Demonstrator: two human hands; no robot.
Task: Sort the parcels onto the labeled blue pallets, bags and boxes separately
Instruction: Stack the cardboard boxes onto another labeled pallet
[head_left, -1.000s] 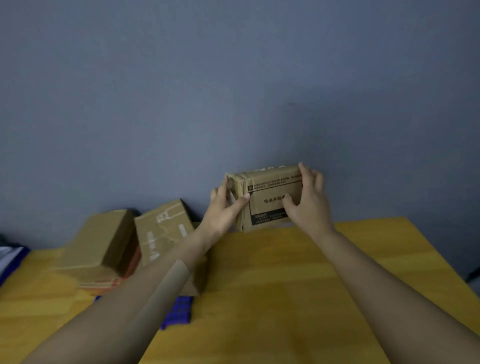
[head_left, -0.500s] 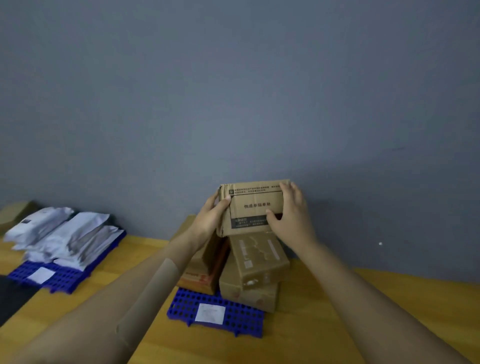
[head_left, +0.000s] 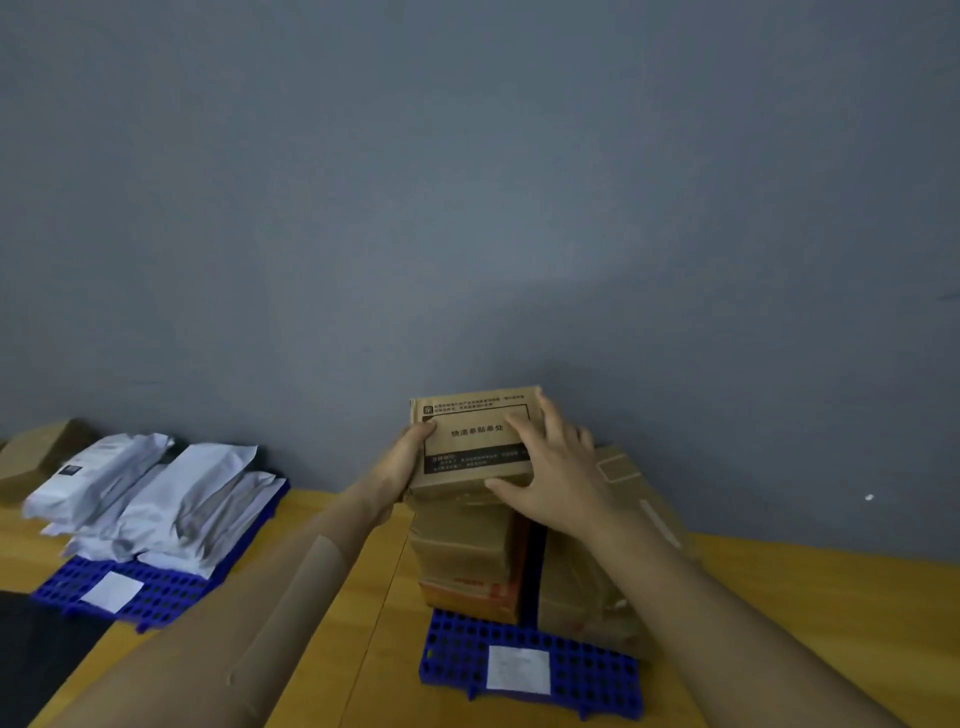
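Observation:
A small brown cardboard box (head_left: 470, 436) with black print rests on top of the left stack of boxes (head_left: 462, 551). My left hand (head_left: 402, 465) grips its left edge and my right hand (head_left: 556, 478) lies over its right side and front. The stacked boxes stand on a blue pallet (head_left: 457, 654) with a white label (head_left: 518, 669). A second stack of boxes (head_left: 587, 597) stands to the right, partly hidden by my right forearm. To the left, a second blue pallet (head_left: 166, 597) with a white label carries several white bags (head_left: 156, 499).
The pallets lie on a wooden table (head_left: 779, 623) against a grey-blue wall. One more cardboard box (head_left: 36, 452) sits at the far left behind the bags. A dark area (head_left: 36, 654) shows beyond the table's lower left edge.
The view has swung left, bringing both pallets into sight. The box in my hands has come down onto the left stack on the box pallet.

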